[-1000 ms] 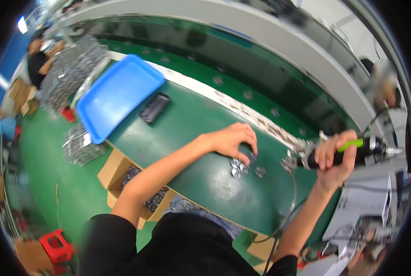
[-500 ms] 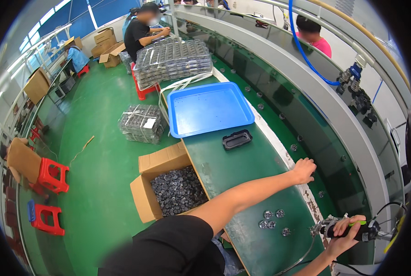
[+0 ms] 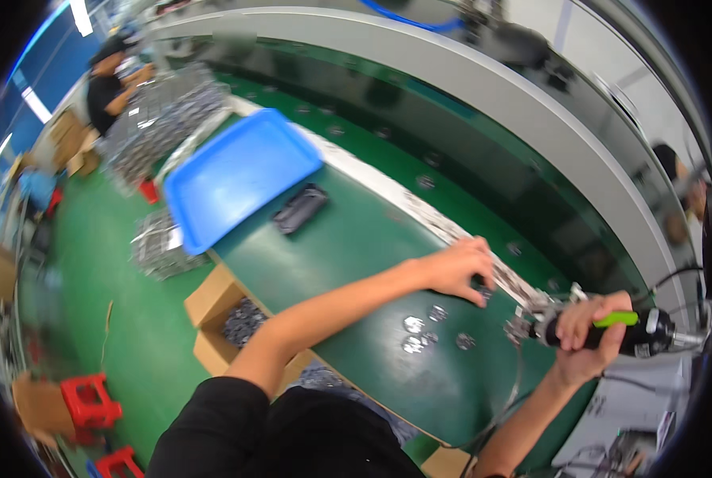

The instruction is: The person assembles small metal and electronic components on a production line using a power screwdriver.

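Broadly, a green work table [image 3: 356, 243] runs from the upper left to the lower right, with a green conveyor belt [image 3: 483, 217] along its far side and a worn white strip [image 3: 396, 193] between the two. Toward the upper left, beyond the table's end, rises a bulky stack of clear plastic trays [image 3: 160, 119]. On the table's left end lies a blue tray [image 3: 240, 175], its floor bare. Below it, beside the table's near edge, an opened cardboard box [image 3: 210, 296] holds many small dark parts.

At the right, the right hand [image 3: 587, 334] is wrapped closely around a black cylindrical tool [image 3: 649, 338] with a green lever, fingers and thumb folded over its body; the tool lies lengthwise, its front end pointing left. The left hand [image 3: 461, 271] is low over the table near the white strip, fingers curled and thumb close to them, leaving only a narrow gap. A small shiny piece [image 3: 486, 294] shows at its fingertips, but blur hides whether it is gripped or merely touched. Near the blue tray rests a black oblong case [image 3: 300, 209]. Smallest are five clear round parts [image 3: 413, 324], lying loose on the table between the two hands and the near edge.
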Tool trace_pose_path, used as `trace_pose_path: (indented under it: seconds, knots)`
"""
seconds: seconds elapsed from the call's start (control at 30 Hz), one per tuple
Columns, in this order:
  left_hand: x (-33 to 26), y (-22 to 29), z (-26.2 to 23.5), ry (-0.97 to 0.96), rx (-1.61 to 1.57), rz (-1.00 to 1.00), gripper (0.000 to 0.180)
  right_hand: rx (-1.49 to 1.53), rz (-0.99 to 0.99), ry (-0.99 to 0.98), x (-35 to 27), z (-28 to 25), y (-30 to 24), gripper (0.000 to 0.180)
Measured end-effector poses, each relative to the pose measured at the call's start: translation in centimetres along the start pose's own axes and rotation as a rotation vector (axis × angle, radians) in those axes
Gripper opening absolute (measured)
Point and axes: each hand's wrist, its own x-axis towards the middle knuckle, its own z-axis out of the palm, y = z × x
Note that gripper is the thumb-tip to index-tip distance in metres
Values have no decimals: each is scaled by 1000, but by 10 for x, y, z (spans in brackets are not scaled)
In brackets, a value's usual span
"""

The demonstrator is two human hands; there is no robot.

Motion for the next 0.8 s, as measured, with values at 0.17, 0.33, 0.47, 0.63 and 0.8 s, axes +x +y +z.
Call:
trace_pose_path:
  seconds: [0.17,0.33,0.47,0.63,0.8]
  knots:
    - [-1,14,-12,-195,-34,32,34,-8,-2,-35,7,17,-4,43]
    - [5,10,-5,-222,-73,31,36,-109,46,20,10,24,15,46]
    - [4,8,-4,-220,-53,37,39,-105,25,-64,12,28,25,45]
    - [1,9,-5,-211,-64,20,39,-136,38,-63,8,32,33,44]
    - [3,11,-6,-228,-100,7,33,-98,58,-80,11,28,34,43]
